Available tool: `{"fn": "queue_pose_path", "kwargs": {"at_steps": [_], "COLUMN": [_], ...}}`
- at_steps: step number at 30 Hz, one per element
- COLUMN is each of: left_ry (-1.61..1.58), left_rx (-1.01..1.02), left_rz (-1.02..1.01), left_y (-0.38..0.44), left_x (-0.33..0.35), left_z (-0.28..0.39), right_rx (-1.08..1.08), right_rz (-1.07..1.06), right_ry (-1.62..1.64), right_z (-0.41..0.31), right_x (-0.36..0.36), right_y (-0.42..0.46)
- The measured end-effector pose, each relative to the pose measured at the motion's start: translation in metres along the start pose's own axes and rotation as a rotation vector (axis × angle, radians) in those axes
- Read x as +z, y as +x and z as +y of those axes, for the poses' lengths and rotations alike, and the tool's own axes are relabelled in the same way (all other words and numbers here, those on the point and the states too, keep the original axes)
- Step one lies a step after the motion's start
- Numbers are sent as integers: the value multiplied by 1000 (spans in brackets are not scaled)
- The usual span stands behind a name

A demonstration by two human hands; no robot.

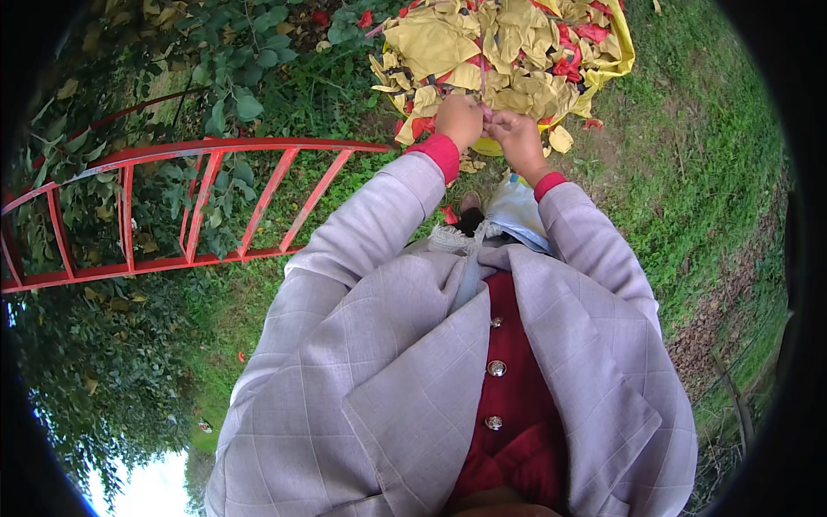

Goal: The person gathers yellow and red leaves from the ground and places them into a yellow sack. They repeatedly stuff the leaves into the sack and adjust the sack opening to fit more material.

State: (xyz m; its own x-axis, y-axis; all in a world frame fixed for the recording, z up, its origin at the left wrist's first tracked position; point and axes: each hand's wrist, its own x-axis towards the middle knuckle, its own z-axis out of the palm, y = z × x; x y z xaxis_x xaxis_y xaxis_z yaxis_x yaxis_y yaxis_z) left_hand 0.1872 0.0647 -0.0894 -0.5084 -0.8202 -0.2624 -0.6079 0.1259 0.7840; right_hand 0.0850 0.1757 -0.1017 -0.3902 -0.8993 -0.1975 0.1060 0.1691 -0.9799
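Note:
A yellow sack [610, 64], heaped with crumpled tan, red and dark paper pieces [439, 48], lies on the grass at the top of the view. A thin pink cord [482, 61] runs over the heap towards me. At the heap's near edge my left hand [460, 121] and my right hand [515, 136] are close together, both pinching a pink bit of the cord [486, 112] between them. The fingertips partly hide the cord's end.
On the left, a red metal ladder [213, 145] reaches beside leafy tree branches [249, 106]. A pale bag [517, 210] hangs at my waist, near my shoe [471, 201]. Brown leaf litter [730, 291] covers ground at the right.

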Motion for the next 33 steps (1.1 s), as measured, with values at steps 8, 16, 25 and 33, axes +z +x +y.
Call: {"fn": "queue_pose_path", "kwargs": {"at_steps": [8,16,25,33], "left_ry": [-188,-402,192,558], "left_rx": [-5,-166,108,335], "left_rz": [-123,-153,-191,-89], "left_y": [6,7,-3,-1], "left_x": [0,-1,-26,-24], "left_z": [-1,11,33,22], "right_rx": [26,26,52,66], "right_rz": [3,7,-25,4], "right_ry": [11,-121,-2,-3], "right_z": [8,2,12,3], "right_x": [-6,-9,-8,-5], "right_y": [5,11,13,9]}}
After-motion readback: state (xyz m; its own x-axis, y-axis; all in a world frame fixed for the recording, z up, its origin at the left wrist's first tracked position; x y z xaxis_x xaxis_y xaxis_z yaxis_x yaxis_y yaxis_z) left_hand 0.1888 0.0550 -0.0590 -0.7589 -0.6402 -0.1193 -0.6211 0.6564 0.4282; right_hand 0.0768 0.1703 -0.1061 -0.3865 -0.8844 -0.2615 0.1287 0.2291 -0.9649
